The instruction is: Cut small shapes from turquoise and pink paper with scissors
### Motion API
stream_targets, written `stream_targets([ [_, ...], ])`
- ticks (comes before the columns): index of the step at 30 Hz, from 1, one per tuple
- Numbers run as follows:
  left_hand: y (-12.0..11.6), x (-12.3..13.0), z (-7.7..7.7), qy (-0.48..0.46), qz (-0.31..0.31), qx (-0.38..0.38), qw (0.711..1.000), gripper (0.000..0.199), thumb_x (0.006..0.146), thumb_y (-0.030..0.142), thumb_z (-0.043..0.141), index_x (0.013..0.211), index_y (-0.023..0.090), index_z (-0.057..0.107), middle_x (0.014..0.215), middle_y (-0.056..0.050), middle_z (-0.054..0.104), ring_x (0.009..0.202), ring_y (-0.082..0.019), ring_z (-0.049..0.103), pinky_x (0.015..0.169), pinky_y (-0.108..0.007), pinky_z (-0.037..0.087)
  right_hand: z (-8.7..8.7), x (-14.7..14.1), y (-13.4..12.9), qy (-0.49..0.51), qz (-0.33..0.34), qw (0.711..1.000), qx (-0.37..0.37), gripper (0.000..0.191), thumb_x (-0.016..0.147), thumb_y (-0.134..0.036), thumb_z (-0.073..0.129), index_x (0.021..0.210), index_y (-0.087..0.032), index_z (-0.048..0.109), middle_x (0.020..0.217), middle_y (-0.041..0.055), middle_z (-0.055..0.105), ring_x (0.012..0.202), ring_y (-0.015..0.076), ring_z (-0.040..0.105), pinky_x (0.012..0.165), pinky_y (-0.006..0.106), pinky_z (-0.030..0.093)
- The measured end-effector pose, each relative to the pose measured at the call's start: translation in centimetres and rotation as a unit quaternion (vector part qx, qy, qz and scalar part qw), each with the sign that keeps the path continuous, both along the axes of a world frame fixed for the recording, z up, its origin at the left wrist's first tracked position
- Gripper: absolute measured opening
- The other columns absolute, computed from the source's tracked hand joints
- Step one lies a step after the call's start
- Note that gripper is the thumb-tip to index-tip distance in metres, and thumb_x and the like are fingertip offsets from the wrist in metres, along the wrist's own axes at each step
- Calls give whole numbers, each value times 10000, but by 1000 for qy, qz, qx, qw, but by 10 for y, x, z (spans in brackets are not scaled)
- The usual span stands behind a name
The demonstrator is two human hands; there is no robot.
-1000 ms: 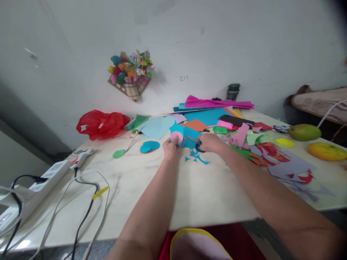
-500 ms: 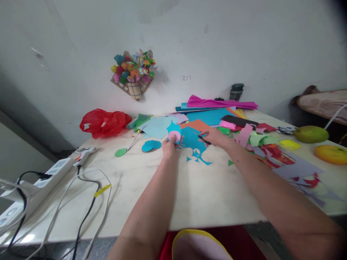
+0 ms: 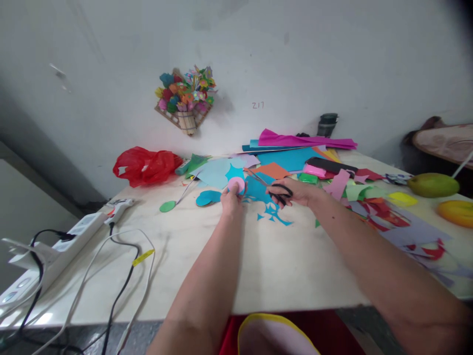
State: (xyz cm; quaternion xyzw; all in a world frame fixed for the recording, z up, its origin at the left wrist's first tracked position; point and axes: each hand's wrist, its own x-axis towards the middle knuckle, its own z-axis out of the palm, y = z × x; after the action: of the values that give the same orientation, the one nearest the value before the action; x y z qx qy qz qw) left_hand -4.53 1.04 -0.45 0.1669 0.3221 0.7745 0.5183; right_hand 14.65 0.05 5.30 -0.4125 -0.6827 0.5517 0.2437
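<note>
A pink paper circle point(image 3: 236, 184) lies against a blue paper piece point(image 3: 234, 171) with jagged points, and my left hand point(image 3: 231, 198) pinches both, thumb on the pink. To the right, black-handled scissors point(image 3: 283, 194) are in my right hand point(image 3: 291, 191), their blades pointing left toward the blue piece with a gap between. Blue paper circles point(image 3: 207, 197) rest on the table left of my left hand. Small blue scraps point(image 3: 272, 213) are scattered below the scissors, and a larger blue sheet point(image 3: 254, 190) lies behind them.
A power strip point(image 3: 62, 254) and cables run along the left. Behind it sits a red plastic bag point(image 3: 146, 166). Rolled magenta paper point(image 3: 306, 140) is at the back. Coloured scraps point(image 3: 380, 212), a black phone-like object point(image 3: 330, 165) and a green mango point(image 3: 433, 185) are at the right.
My right hand has turned the scissors, so the blades now show pointing left and the handles are in view. The blue piece has tilted slightly left. The view has shifted a little.
</note>
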Motion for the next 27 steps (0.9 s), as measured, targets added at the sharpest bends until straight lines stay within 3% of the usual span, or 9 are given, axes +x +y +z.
stream_targets([
  [7, 4, -1, -4, 14, 26, -20, 999, 109, 702, 134, 725, 750, 177, 637, 765, -49, 687, 881, -219, 701, 758, -332, 593, 3, 2, -1, -34, 89, 995, -23, 435, 714, -526, 766, 586, -165, 560, 525, 20, 627, 367, 92, 524, 295, 192, 293],
  [19, 7, -1, -7, 35, 28, -24, 999, 124, 674, 153, 742, 741, 181, 641, 753, -53, 685, 872, -227, 701, 757, -337, 584, -3, 1, 2, -51, 83, 995, -12, 456, 707, -550, 772, 598, -158, 567, 521, 22, 622, 365, 87, 526, 302, 186, 315],
  [27, 4, 6, -4, 42, 27, -42, 998, 101, 676, 137, 726, 731, 167, 646, 695, -23, 654, 782, -192, 685, 722, -305, 563, -23, -3, 14, -23, 68, 997, -3, 423, 765, -546, 727, 698, -156, 579, 591, 37, 669, 417, 110, 589, 306, 185, 309],
])
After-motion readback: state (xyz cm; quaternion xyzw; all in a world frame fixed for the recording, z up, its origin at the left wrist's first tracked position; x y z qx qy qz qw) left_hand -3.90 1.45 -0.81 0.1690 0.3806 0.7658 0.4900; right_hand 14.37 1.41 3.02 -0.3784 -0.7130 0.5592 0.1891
